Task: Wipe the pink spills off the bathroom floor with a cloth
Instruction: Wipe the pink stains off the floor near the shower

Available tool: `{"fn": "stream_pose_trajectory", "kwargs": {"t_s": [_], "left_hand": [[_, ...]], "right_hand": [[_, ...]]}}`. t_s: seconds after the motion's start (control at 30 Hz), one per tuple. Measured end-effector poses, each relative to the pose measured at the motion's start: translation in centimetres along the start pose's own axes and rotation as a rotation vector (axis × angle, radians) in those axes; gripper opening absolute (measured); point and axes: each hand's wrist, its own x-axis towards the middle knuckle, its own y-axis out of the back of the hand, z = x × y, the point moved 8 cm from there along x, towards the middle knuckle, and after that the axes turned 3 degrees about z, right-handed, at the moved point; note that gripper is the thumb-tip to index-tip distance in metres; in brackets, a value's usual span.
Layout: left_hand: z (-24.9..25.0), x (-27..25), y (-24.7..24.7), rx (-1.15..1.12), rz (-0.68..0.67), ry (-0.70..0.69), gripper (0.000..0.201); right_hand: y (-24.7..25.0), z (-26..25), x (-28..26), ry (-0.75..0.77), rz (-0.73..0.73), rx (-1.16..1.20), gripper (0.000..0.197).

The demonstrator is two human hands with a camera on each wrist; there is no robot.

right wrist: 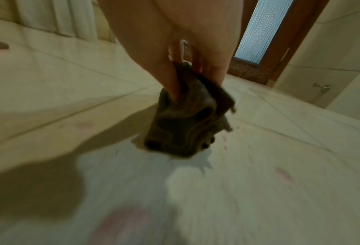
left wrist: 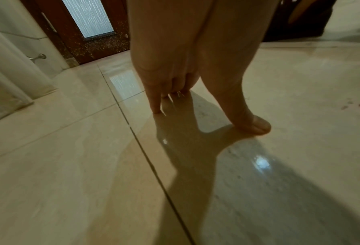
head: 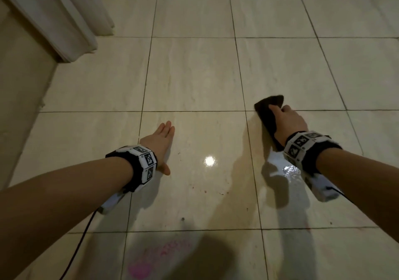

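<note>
My right hand grips a dark cloth and holds it against the pale tiled floor at the right. In the right wrist view the bunched cloth sits between thumb and fingers, touching the tile. My left hand lies with straight fingers on the floor at the left, its fingertips and thumb touching the tile. A bright pink spill spreads on the near tile below my arms. Small pink specks dot the tile between my hands. Faint pink smears lie near the cloth.
A white fixture base and a beige wall bound the floor at the left. A brown door with frosted glass stands at the far end. A black cable trails from my left wrist. The floor is wet and glossy.
</note>
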Motion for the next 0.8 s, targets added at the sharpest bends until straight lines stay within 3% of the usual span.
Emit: {"fn": "stream_pose_trajectory", "kwargs": {"t_s": [0.07,0.13,0.27,0.37,0.43,0.6,0.7,0.8], "left_hand": [[-0.1,-0.2,0.1,0.001,0.002,-0.004,0.132],[-0.2,-0.4,0.1,0.010,0.016,-0.021,0.130],[-0.7,-0.9,0.0,-0.001,0.046,-0.063,0.126],[-1.6,-1.3,-0.6,0.022,0.024,-0.107,0.130],[-2.5,-1.6,-1.1,0.101,0.029,-0.084,0.133],[-4.5,-2.4,-2.5,0.062,0.012,0.055,0.133],[-4.6,-2.1,-2.4,0.033,-0.003,0.035,0.133],[-5.6,-2.1,-1.8,0.035,-0.025,-0.022,0.127]], "right_hand": [[-1.2,-0.5,-1.2,0.017,-0.024,-0.031,0.075],[-2.3,-3.0,-3.5,0.129,-0.052,-0.016,0.072],[-5.3,-10.6,-12.5,0.585,-0.043,0.021,0.067],[-7.7,-14.5,-17.7,0.765,-0.199,0.029,0.074],[-8.2,-15.8,-17.8,0.778,-0.347,0.003,0.070],[-2.2,-16.8,-7.2,0.552,-0.021,0.116,0.075],[-1.6,-16.9,-2.7,0.412,-0.045,0.031,0.079],[-2.8,-18.5,-3.7,0.495,-0.065,-0.056,0.072]]}}
